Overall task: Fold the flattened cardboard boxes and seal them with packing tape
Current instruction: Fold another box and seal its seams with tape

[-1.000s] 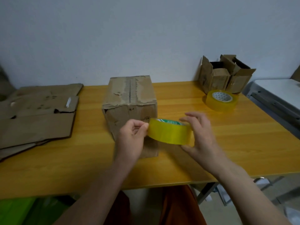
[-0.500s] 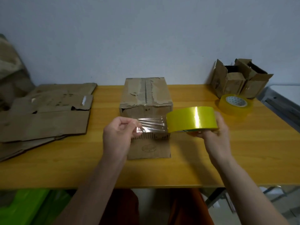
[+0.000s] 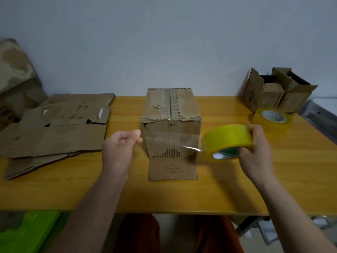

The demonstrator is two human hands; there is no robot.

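Nearest, the left hand point(image 3: 119, 150) pinches the free end of a clear tape strip point(image 3: 171, 142), while the right hand point(image 3: 255, 152) grips the yellow tape roll point(image 3: 227, 139); the strip stretches between them, just in front of the folded cardboard box point(image 3: 171, 123) standing mid-bench point(image 3: 273, 179). Farther left lie flattened boxes point(image 3: 54, 132); far right, a second tape roll point(image 3: 272, 120) sits beside open small boxes point(image 3: 277, 92).

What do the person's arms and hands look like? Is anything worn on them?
Both forearms are bare: no sleeves show. The left hand and the right hand carry no gloves, and no rings, watch or bracelet are visible on the fingers or wrists.
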